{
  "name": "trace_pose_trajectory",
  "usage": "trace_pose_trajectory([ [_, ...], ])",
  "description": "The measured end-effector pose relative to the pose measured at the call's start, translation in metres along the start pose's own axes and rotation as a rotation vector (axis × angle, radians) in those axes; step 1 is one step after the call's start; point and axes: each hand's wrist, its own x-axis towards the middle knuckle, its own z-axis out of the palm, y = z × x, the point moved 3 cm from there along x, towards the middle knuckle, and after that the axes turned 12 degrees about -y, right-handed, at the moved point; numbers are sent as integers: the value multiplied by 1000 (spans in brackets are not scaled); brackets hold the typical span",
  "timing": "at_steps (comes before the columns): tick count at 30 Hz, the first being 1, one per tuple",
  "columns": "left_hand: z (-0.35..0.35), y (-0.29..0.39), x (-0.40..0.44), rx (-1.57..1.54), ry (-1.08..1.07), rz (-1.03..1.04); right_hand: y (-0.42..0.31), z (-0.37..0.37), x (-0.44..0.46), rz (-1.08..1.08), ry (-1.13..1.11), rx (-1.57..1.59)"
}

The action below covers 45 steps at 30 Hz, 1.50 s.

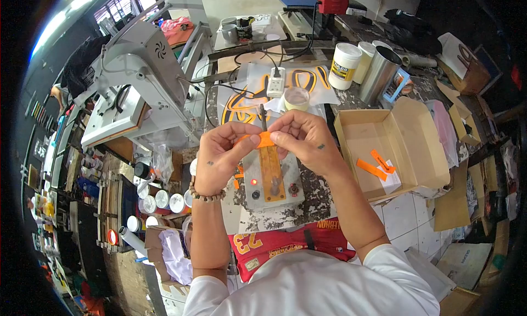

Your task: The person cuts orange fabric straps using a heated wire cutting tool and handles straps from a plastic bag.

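Note:
An orange strip is stretched between my two hands, over the upper end of a small grey machine with an orange-brown plate, a lit red light and knobs. My left hand pinches the strip's left end between thumb and fingers. At the right end, my right hand pinches it the same way. Small orange pieces lie beside the machine on its left. An open cardboard box to the right holds several orange strips and a white paper.
Behind the machine are a tape roll, a power strip with cables, and sheets with black-and-orange shapes. White tubs and a steel cylinder stand back right. A large press is at left.

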Motion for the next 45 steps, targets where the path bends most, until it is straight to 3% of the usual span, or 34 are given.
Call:
trace_pose_trajectory([
  [21,-1,-2,-2,-15,-16,-10,4,-5,-5,22,20,7],
  [24,-4,2,-7,2,16,-6,11,-23,-22,17,97,-76],
  [26,-8,4,-11,28,5,6,28,-43,-40,112,295,-297],
  [27,-9,6,-13,28,9,7,36,-49,-49,111,291,-297],
  [29,-10,10,-16,36,-4,26,54,-60,-70,315,312,-524],
  [36,-13,13,-22,59,3,30,105,-50,-101,395,152,-685],
  [37,-13,14,-23,77,5,26,111,-51,-102,393,155,-685],
  [39,-14,17,-24,100,13,26,111,-47,-98,99,198,-982],
  [43,-12,24,-28,130,9,28,67,-46,-75,58,364,-978],
  [45,-8,29,-27,142,4,28,35,-42,-64,3,438,-625],
])
